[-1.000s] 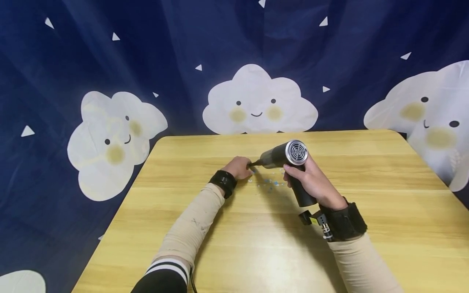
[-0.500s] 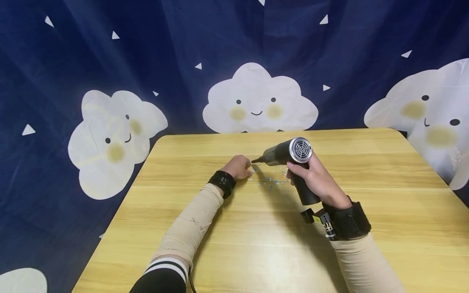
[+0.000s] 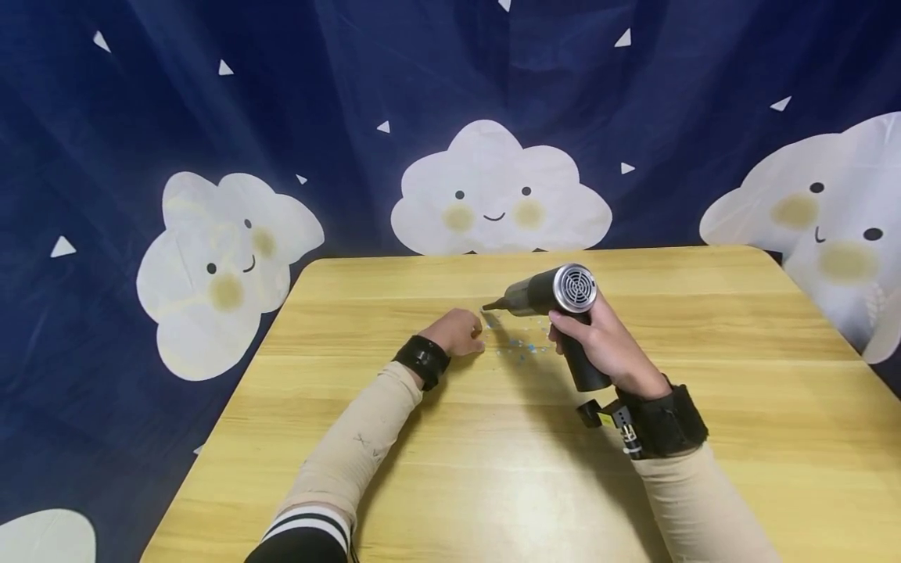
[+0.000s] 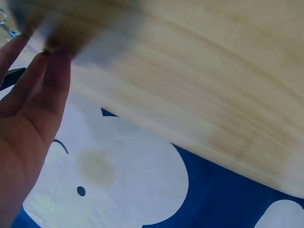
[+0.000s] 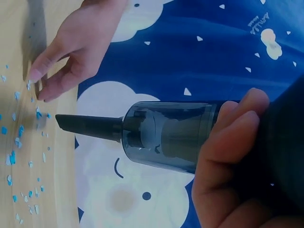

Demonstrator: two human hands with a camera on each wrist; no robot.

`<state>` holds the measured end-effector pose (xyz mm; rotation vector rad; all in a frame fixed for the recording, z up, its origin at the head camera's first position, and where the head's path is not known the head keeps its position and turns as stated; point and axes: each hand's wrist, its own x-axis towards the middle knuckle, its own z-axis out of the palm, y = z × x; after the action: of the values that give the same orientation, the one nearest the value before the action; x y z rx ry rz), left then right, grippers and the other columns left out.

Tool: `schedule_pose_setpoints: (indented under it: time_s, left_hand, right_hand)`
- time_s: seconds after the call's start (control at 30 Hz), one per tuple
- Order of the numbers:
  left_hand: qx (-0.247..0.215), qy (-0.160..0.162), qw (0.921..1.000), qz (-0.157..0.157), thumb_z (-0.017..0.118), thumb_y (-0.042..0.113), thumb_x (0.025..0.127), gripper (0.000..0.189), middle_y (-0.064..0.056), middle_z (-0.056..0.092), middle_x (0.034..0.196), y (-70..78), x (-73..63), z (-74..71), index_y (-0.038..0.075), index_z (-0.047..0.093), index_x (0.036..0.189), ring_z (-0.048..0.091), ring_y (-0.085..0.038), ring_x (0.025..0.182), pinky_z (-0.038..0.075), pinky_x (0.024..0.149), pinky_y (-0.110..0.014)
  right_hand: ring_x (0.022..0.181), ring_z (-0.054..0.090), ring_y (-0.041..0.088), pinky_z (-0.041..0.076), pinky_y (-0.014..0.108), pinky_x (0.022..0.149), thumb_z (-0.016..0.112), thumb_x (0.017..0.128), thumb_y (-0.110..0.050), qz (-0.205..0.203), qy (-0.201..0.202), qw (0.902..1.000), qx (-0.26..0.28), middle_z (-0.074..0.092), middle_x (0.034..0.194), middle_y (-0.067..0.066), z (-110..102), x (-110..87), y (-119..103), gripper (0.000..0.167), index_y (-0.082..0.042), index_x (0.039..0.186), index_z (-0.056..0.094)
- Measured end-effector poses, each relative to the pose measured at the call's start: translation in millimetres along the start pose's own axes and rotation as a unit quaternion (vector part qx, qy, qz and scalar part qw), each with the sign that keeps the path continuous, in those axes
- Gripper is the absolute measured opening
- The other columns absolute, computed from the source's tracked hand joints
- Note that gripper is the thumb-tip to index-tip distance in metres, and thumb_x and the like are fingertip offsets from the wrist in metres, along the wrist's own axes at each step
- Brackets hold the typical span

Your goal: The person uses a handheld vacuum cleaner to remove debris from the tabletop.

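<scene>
My right hand grips the handle of a black handheld vacuum cleaner, which has a silver vented end. Its smoky clear dust cup and narrow crevice nozzle show in the right wrist view. The nozzle points left, its tip apart from my left hand. That hand is low over the tabletop with loosely bent fingers, thumb and fingertips apart, and nothing visible between them. Small blue and white paper-like scraps lie scattered beside and below the nozzle. The left wrist view shows the left fingers, partly blurred.
The wooden table has rounded far corners. Behind it hangs a dark blue curtain with smiling clouds and white triangles. Black straps sit on both wrists, and a small camera sticks out from the right one.
My left fingers were at the nozzle tip a second ago; they have drawn slightly down and away from it. The vacuum cleaner has shifted a little to the right.
</scene>
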<state>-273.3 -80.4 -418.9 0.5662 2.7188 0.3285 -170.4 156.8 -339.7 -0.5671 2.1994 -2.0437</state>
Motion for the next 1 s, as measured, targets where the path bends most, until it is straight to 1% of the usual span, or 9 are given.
schedule_pose_setpoints:
  time_s: [0.07, 0.2, 0.4, 0.5, 0.67, 0.77, 0.87, 0.93, 1.0]
  left_hand:
    - [0.004, -0.004, 1.0000, 0.003, 0.068, 0.026, 0.092, 0.026, -0.007, 0.064, 0.112, 0.3, -3.8, -0.5, 0.006, 0.069, 0.109, 0.057, -0.022, 0.103, 0.046, 0.090, -0.034]
    - [0.006, -0.007, 0.9999, 0.006, 0.069, 0.026, 0.091, 0.029, -0.008, 0.064, 0.117, 1.1, -11.0, -0.1, 0.006, 0.069, 0.113, 0.058, -0.023, 0.109, 0.047, 0.093, -0.034]
    - [-0.006, -0.019, 0.9998, 0.009, 0.070, 0.026, 0.091, 0.031, -0.008, 0.060, 0.125, 2.6, -20.0, 2.8, 0.008, 0.067, 0.116, 0.055, -0.025, 0.117, 0.045, 0.097, -0.037]
    - [-0.005, -0.022, 0.9994, 0.025, 0.068, 0.027, 0.093, 0.030, -0.007, 0.059, 0.127, 3.6, -22.9, 3.6, 0.009, 0.066, 0.118, 0.054, -0.024, 0.117, 0.045, 0.097, -0.037]
    - [0.005, -0.008, 0.9983, 0.058, 0.066, 0.025, 0.095, 0.027, -0.006, 0.062, 0.118, 5.4, -26.8, 1.9, 0.008, 0.066, 0.115, 0.057, -0.022, 0.106, 0.047, 0.090, -0.033]
    - [0.002, -0.002, 0.9980, 0.064, 0.064, 0.026, 0.095, 0.029, -0.007, 0.062, 0.120, 6.9, -31.4, 0.5, 0.007, 0.065, 0.118, 0.056, -0.023, 0.112, 0.044, 0.096, -0.033]
    - [-0.017, 0.003, 0.9976, 0.066, 0.063, 0.027, 0.096, 0.031, -0.008, 0.061, 0.123, 8.3, -38.1, 0.3, 0.007, 0.064, 0.120, 0.053, -0.025, 0.119, 0.041, 0.100, -0.035]
    - [-0.032, 0.011, 0.9971, 0.068, 0.064, 0.027, 0.096, 0.030, -0.007, 0.060, 0.124, 9.1, -43.0, 0.8, 0.008, 0.064, 0.118, 0.051, -0.025, 0.122, 0.041, 0.101, -0.035]
    - [-0.043, 0.023, 0.9964, 0.070, 0.064, 0.027, 0.096, 0.025, -0.007, 0.060, 0.123, 9.2, -48.1, 1.1, 0.009, 0.065, 0.113, 0.051, -0.025, 0.122, 0.042, 0.099, -0.036]
  right_hand:
    - [0.069, 0.058, 0.022, 0.052, 0.034, 0.062, 0.053, 0.097, -0.004, 0.004, 0.001, 1.0000, -0.002, 0.054, 0.086, 0.021, 1, 0.5, 0, 0.044, -0.003, 0.134, 0.029]
    - [0.070, 0.059, 0.021, 0.053, 0.034, 0.062, 0.053, 0.097, -0.004, 0.009, 0.002, 0.9999, -0.006, 0.053, 0.089, 0.019, 4, 0.0, 2, 0.047, -0.002, 0.136, 0.027]
    - [0.071, 0.059, 0.021, 0.053, 0.034, 0.064, 0.054, 0.096, -0.002, 0.004, 0.002, 0.9999, -0.014, 0.053, 0.088, 0.021, 8, -2.7, 6, 0.048, -0.002, 0.136, 0.027]
    - [0.071, 0.059, 0.020, 0.053, 0.034, 0.064, 0.054, 0.095, 0.000, 0.005, 0.006, 0.9998, -0.018, 0.053, 0.089, 0.021, 11, -4.0, 8, 0.049, -0.001, 0.136, 0.027]
    - [0.070, 0.058, 0.020, 0.053, 0.033, 0.064, 0.054, 0.094, 0.002, -0.003, 0.011, 0.9996, -0.025, 0.053, 0.090, 0.021, 14, -4.7, 9, 0.049, -0.001, 0.135, 0.027]
    - [0.068, 0.058, 0.020, 0.053, 0.033, 0.063, 0.054, 0.094, 0.003, -0.010, 0.012, 0.9995, -0.029, 0.053, 0.089, 0.021, 15, -4.2, 9, 0.049, -0.001, 0.135, 0.027]
    - [0.070, 0.058, 0.020, 0.053, 0.032, 0.063, 0.056, 0.093, 0.003, -0.015, 0.014, 0.9992, -0.034, 0.052, 0.091, 0.020, 17, -4.0, 10, 0.052, -0.001, 0.136, 0.027]
    - [0.071, 0.057, 0.020, 0.053, 0.032, 0.063, 0.058, 0.093, 0.002, -0.016, 0.014, 0.9989, -0.041, 0.052, 0.094, 0.020, 18, -4.5, 11, 0.055, -0.001, 0.137, 0.026]
    - [0.071, 0.058, 0.021, 0.053, 0.032, 0.063, 0.059, 0.092, 0.000, -0.015, 0.015, 0.9985, -0.049, 0.051, 0.100, 0.021, 19, -5.6, 11, 0.057, -0.001, 0.139, 0.026]
